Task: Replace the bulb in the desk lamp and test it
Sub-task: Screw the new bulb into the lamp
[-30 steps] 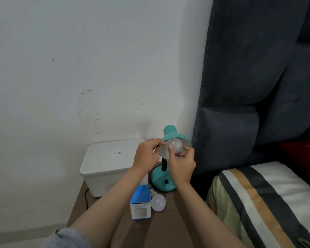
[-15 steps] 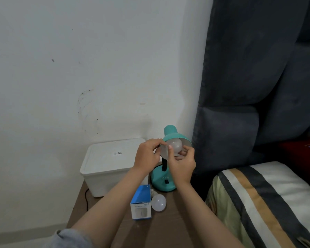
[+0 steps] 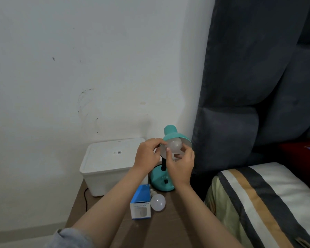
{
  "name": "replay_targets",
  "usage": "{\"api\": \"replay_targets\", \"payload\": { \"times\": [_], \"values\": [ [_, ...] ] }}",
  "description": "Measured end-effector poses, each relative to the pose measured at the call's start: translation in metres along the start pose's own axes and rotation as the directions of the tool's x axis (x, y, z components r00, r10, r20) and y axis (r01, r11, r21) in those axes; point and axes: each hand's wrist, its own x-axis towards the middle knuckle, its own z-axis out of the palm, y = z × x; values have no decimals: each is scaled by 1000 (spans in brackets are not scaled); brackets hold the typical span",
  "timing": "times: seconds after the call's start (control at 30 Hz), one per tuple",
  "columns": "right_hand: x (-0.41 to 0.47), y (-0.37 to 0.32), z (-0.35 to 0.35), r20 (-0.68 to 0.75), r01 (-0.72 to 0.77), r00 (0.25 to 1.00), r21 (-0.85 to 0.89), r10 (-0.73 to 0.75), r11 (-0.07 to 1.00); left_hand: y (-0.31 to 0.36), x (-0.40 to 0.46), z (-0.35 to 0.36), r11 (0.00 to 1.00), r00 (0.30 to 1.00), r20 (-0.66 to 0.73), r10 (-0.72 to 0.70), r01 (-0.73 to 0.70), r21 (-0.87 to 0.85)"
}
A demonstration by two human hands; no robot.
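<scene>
Head view: bulb (image 3: 174, 145) is seated in lamp shade (image 3: 177, 136), axis angled toward the camera.
Right hand (image 3: 180, 164): fingers are curled round the bulb from below.
Left hand (image 3: 147, 154): shade rim is pinched.

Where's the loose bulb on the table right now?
In the head view, the loose bulb lies on the table, just right of the blue box, in front of the lamp's base.

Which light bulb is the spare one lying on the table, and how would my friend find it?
Start at the teal desk lamp on the brown table. Just in front of its round base stands a small blue box. The spare bulb lies on the box's right side, untouched, unlike the bulb in the lampshade that the hands hold.
</scene>
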Motion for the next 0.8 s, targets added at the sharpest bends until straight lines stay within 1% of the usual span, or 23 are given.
{"api": "replay_targets", "payload": {
  "times": [0.1,0.17,0.23,0.33,0.4,0.53,0.6,0.67,0.8],
  "values": [
    [0,6,2,6,143,990,-59,-143,988,-1,0,0,1000,1000,4,-9,9,-3],
    [-1,8,2,23,191,982,-123,-190,974,-1,0,0,1000,1000,10,-18,18,-2],
    [-2,5,1,14,171,985,-127,-171,977,-1,1,0,1000,1000,11,-21,21,-1],
    [-1,0,-2,-12,90,996,-88,-91,992,0,0,0,1000,1000,10,-14,14,5],
    [1,-1,-2,-7,68,998,-76,-69,995,0,0,0,1000,1000,9,-12,12,2],
    [1,6,-1,33,138,990,-107,-135,985,0,0,1,1000,1000,9,-13,13,-7],
    [1,6,0,51,149,988,-123,-143,981,0,0,0,1000,1000,9,-21,21,-16],
    [2,2,0,47,104,994,-109,-100,989,0,1,0,999,1000,5,-26,26,-22],
    [5,-5,-1,0,-83,997,-2,83,997,1,1,0,1000,1000,6,-19,19,-13]
  ]
}}
